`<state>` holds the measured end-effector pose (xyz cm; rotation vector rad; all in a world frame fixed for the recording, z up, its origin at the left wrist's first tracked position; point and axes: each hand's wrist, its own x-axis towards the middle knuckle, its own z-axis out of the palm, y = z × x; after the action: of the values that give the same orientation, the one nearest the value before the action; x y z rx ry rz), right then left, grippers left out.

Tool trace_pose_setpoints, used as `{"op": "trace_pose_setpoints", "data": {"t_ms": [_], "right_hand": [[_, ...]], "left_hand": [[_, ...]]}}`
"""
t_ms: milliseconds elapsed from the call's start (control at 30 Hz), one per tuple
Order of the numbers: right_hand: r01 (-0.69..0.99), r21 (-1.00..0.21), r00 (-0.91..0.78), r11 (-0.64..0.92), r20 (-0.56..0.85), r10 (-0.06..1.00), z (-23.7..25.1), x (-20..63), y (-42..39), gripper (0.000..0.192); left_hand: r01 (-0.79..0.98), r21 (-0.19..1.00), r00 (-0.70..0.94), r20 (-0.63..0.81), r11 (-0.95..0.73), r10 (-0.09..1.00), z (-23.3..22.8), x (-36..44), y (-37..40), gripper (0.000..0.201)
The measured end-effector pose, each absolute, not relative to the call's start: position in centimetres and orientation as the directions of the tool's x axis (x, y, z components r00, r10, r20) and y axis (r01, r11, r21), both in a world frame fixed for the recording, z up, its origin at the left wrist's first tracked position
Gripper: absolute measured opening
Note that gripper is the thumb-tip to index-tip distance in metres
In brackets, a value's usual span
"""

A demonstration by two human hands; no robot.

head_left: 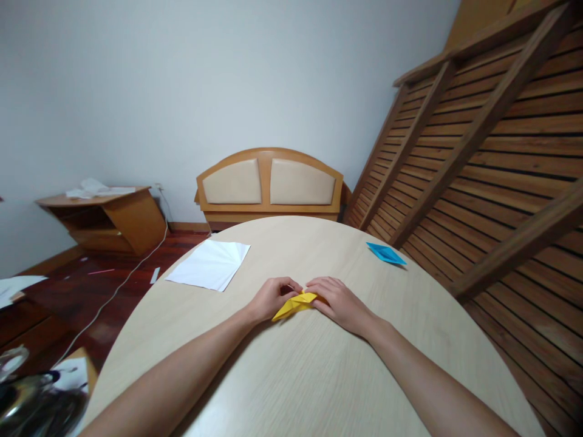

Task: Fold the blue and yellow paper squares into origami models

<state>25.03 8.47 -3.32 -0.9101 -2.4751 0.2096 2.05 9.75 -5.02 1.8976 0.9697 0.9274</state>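
Observation:
A folded yellow paper (294, 305) lies on the round light-wood table (291, 376), near its middle. My left hand (272, 298) rests on the paper's left part, fingers curled and pinching its upper edge. My right hand (336, 301) lies flat over the paper's right end and presses it down against the table. One pointed tip of the yellow paper sticks out toward me, below my left hand. The part under my right hand is hidden.
A white sheet (210, 264) lies at the table's far left. A folded blue paper (385, 253) sits at the far right edge. Slatted wooden frames (492, 158) lean at the right. A headboard (269, 184) and a low cabinet (107, 220) stand by the wall.

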Motion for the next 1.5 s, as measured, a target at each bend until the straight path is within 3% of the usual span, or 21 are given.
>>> {"op": "trace_pose_setpoints", "data": {"t_ms": [300, 500, 600, 933, 1200, 1500], "right_hand": [[0.568, -0.319, -0.658, 0.758, 0.378, 0.652, -3.6, 25.0, 8.5, 0.020], [0.569, -0.327, -0.653, 0.755, 0.378, 0.656, -3.4, 25.0, 8.4, 0.022], [0.558, -0.332, -0.653, 0.760, 0.390, 0.650, -3.3, 25.0, 8.3, 0.024], [0.546, -0.287, -0.680, 0.787, 0.397, 0.617, -2.9, 24.9, 8.0, 0.018], [0.587, -0.319, -0.638, 0.744, 0.384, 0.668, -3.6, 24.8, 8.5, 0.020], [0.587, -0.382, -0.602, 0.714, 0.384, 0.700, -3.4, 24.5, 8.2, 0.022]], "left_hand": [[0.380, 0.824, 0.337, 0.299, -0.420, 0.893, -3.6, 1.9, 9.3, 0.031], [0.648, 0.434, 0.521, 0.346, -0.626, 0.780, -2.3, 2.5, 7.4, 0.026], [0.689, 0.326, 0.562, 0.323, -0.647, 0.761, -2.6, 2.7, 7.4, 0.019], [0.756, 0.211, 0.554, 0.297, -0.620, 0.777, -2.8, 2.9, 7.5, 0.012], [0.754, 0.104, 0.611, 0.254, -0.649, 0.750, -2.3, 3.1, 7.0, 0.012], [0.773, 0.174, 0.562, 0.258, -0.610, 0.786, -3.1, 3.1, 7.6, 0.016]]}}
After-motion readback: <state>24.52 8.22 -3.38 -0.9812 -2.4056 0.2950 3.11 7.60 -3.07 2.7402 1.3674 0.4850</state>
